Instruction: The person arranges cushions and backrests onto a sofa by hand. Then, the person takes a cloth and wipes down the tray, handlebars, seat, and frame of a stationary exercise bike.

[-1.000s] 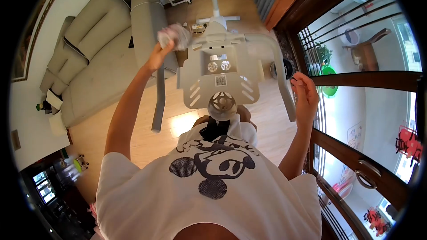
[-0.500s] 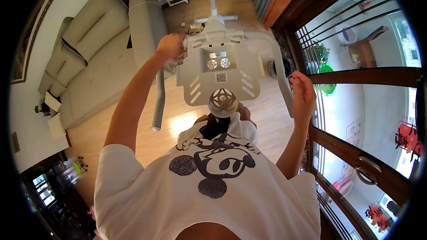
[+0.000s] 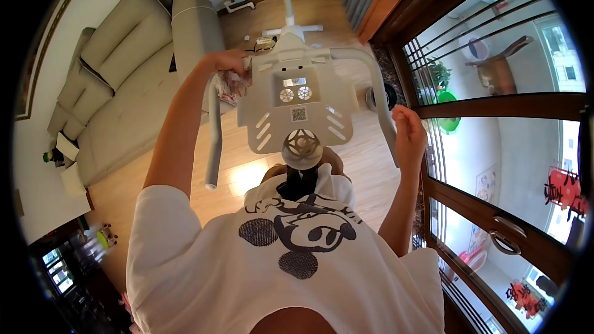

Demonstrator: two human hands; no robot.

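Observation:
A light grey plastic frame (image 3: 300, 108) with a square label, slots and two curved handlebars stands in front of me. My left hand (image 3: 228, 62) is at its upper left edge, closed on a crumpled pinkish-white cloth (image 3: 233, 86) that hangs against the left handlebar (image 3: 215, 142). Beside the right handlebar (image 3: 387, 124) is my right hand (image 3: 409, 133), its fingers curled; whether anything is in them is too small to tell. A round cup-like holder (image 3: 302, 149) sits at the frame's lower edge.
A grey sofa (image 3: 130, 80) runs along the left. Beyond the frame, a white stand (image 3: 289, 15) rests on the wooden floor (image 3: 247, 176). Dark wood-framed glass doors (image 3: 495, 105) are at the right, near a dark round object (image 3: 390, 96) on the floor.
My left hand has brought the cloth down from above the left handlebar to the frame's left side. My right hand stays near the right handlebar. The view has shifted slightly.

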